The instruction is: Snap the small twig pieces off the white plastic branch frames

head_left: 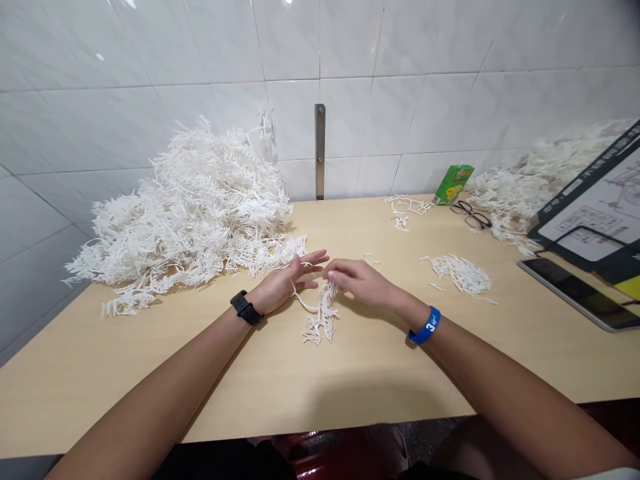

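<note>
Check out the sprig (327,310) first. White all over, kinda like coral: one thin curvy stem plus loads of skinny forked tips, bunched into a shaggy tuft. Pretty messy tbh, with bits poking out every which way at the bottom.

Sits between the left hand (283,287) and the right hand (360,280), over the middle of the table (240,400). Can't tell how much of the length actually touches the wood. Long axis of the tuft: roughly fore and aft, from the right fingertips back toward the near edge, leaning slightly left. Free tips mostly toward the wearer. Stem: bowed out leftward, in a loose curve up to the left hand.

As for grip, left: spread, fingers stretched out and apart, with stem close by the thumb. Right: thumb and fingertips pressed together, pinching the far end of the sprig.

Black watch (245,308) on the left wrist, blue wristband (426,327) on the right.

Elsewhere: huge heap (200,207) of the same white stuff beyond the left hand, up against the tiled wall (360,53). Small pile (463,275) off to the right, well apart from the right hand. Farther back, a green box (454,185), with glasses (471,215) just beside.
</note>
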Demonstrator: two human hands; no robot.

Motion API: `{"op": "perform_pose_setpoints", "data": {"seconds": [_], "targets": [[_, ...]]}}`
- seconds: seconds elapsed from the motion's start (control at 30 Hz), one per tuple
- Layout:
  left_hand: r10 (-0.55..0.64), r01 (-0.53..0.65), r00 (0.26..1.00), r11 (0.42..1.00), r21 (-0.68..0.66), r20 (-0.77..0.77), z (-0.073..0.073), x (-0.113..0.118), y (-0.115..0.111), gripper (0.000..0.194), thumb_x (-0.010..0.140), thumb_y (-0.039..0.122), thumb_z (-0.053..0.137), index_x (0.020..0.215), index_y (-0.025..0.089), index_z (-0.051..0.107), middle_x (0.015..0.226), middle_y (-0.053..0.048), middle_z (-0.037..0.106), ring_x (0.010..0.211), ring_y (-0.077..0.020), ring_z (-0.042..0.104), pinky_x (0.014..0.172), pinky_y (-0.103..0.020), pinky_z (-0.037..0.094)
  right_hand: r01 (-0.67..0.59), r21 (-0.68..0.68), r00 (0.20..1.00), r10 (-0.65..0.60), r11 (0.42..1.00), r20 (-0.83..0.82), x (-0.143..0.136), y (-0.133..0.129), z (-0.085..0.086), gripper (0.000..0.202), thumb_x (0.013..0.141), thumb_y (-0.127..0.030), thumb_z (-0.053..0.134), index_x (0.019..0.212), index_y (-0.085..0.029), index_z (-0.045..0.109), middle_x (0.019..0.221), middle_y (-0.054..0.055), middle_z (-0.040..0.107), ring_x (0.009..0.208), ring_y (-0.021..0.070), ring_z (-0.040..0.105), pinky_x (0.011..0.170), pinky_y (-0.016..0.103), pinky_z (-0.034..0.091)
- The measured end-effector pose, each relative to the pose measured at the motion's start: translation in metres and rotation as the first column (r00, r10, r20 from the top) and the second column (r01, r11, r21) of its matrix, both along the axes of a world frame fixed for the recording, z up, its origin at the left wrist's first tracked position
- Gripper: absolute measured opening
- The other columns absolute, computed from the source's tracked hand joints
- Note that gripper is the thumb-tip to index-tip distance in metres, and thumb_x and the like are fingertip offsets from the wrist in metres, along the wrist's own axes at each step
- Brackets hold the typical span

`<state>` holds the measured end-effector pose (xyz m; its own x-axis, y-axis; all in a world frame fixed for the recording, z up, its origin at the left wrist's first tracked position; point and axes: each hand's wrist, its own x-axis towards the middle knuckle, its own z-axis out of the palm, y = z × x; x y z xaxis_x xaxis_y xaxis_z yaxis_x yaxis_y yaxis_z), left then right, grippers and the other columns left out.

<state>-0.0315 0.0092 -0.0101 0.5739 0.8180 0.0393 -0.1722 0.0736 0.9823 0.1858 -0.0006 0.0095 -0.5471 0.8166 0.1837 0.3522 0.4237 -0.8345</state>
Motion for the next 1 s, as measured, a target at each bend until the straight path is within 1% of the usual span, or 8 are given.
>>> {"op": "perform_pose_setpoints", "data": {"seconds": [0.07, 0.2, 0.3, 0.4, 0.6, 0.73, 0.9, 1.0], "targets": [[0.027, -0.027, 1.0, 1.0, 0.01, -0.007, 0.001, 0.001, -0.001, 0.057, 0.094, 0.06, 0.031, 0.136, 0.028, 0.052, 0.15, -0.011, 0.041, 0.137, -0.0278, 0.035, 0.105, -0.046, 0.035, -0.088, -0.081, 0.994, 0.092, 0.993, 0.055, -0.003, -0.005, 0.001, 0.022, 0.086, -0.038, 0.054, 0.086, -0.018, 0.061, 0.077, 0.002, 0.06, 0.068, 0.0143, 0.051, 0.061, 0.026, 0.037], [0.112, -0.105, 0.989, 0.992, 0.075, -0.094, 0.001, 0.0, -0.001, 0.061, 0.091, 0.062, 0.036, 0.139, 0.026, 0.047, 0.145, -0.014, 0.046, 0.131, -0.0276, 0.042, 0.101, -0.044, 0.04, -0.056, -0.084, 0.99, 0.067, 0.995, 0.127, -0.005, -0.004, -0.005, 0.017, 0.085, -0.03, 0.054, 0.079, -0.017, 0.063, 0.068, 0.0, 0.058, 0.061, 0.0127, 0.048, 0.059, 0.026, 0.035], [0.11, -0.066, 0.961, 0.982, 0.177, -0.255, 0.0, 0.003, -0.001, 0.06, 0.087, 0.059, 0.049, 0.133, 0.021, 0.054, 0.14, -0.016, 0.05, 0.124, -0.0276, 0.05, 0.097, -0.041, 0.043, -0.048, -0.158, 0.997, 0.039, 0.986, -0.061, -0.007, 0.0, -0.012, 0.017, 0.086, -0.029, 0.051, 0.087, -0.016, 0.063, 0.072, 0.002, 0.059, 0.063, 0.0132, 0.05, 0.061, 0.026, 0.038], [0.087, 0.025, 0.922, 0.959, 0.282, -0.377, 0.001, 0.008, -0.005, 0.047, 0.082, 0.051, 0.062, 0.115, 0.017, 0.064, 0.125, -0.013, 0.061, 0.113, -0.0253, 0.057, 0.096, -0.038, 0.043, -0.081, -0.198, 0.976, 0.037, 0.977, -0.215, -0.009, 0.002, -0.017, 0.019, 0.087, -0.031, 0.052, 0.092, -0.016, 0.062, 0.081, 0.004, 0.062, 0.072, 0.0151, 0.054, 0.067, 0.027, 0.042], [0.215, -0.037, 0.83, 0.942, 0.334, -0.514, 0.008, 0.013, -0.011, 0.034, 0.088, 0.045, 0.05, 0.099, 0.016, 0.064, 0.094, -0.005, 0.067, 0.084, -0.0187, 0.061, 0.08, -0.031, 0.046, 0.117, 0.018, 0.993, -0.117, 0.993, -0.025, -0.01, 0.002, -0.016, 0.026, 0.089, -0.034, 0.049, 0.079, -0.017, 0.065, 0.072, 0.003, 0.063, 0.066, 0.0149, 0.052, 0.063, 0.027, 0.037], [0.254, 0.052, 0.782, 0.883, 0.466, -0.569, 0.009, 0.011, -0.012, 0.034, 0.092, 0.044, 0.043, 0.086, 0.016, 0.062, 0.082, -0.002, 0.061, 0.076, -0.0164, 0.055, 0.074, -0.028, 0.042, 0.12, 0.048, 0.992, -0.121, 0.992, 0.025, -0.01, 0.001, -0.016, 0.021, 0.088, -0.03, 0.048, 0.078, -0.018, 0.063, 0.068, 0.0, 0.059, 0.063, 0.0131, 0.048, 0.059, 0.025, 0.034], [0.155, 0.167, 0.803, 0.868, 0.468, -0.575, 0.007, 0.011, -0.012, 0.035, 0.094, 0.042, 0.041, 0.083, 0.016, 0.063, 0.08, -0.002, 0.061, 0.075, -0.0162, 0.053, 0.075, -0.028, 0.041, 0.022, 0.004, 0.995, -0.023, 1.0, 0.093, -0.009, 0.0, -0.014, 0.029, 0.088, -0.037, 0.051, 0.067, -0.017, 0.052, 0.06, -0.003, 0.047, 0.057, 0.0101, 0.039, 0.054, 0.024, 0.028], [0.044, 0.228, 0.852, 0.865, 0.447, -0.522, 0.007, 0.009, -0.009, 0.036, 0.092, 0.043, 0.046, 0.08, 0.015, 0.063, 0.081, -0.004, 0.059, 0.077, -0.0163, 0.053, 0.077, -0.029, 0.041, -0.116, -0.135, 0.993, 0.12, 0.984, 0.023, -0.006, 0.0, -0.013, 0.037, 0.09, -0.045, 0.05, 0.066, -0.016, 0.05, 0.057, -0.004, 0.042, 0.054, 0.0089, 0.035, 0.052, 0.024, 0.025]]}}
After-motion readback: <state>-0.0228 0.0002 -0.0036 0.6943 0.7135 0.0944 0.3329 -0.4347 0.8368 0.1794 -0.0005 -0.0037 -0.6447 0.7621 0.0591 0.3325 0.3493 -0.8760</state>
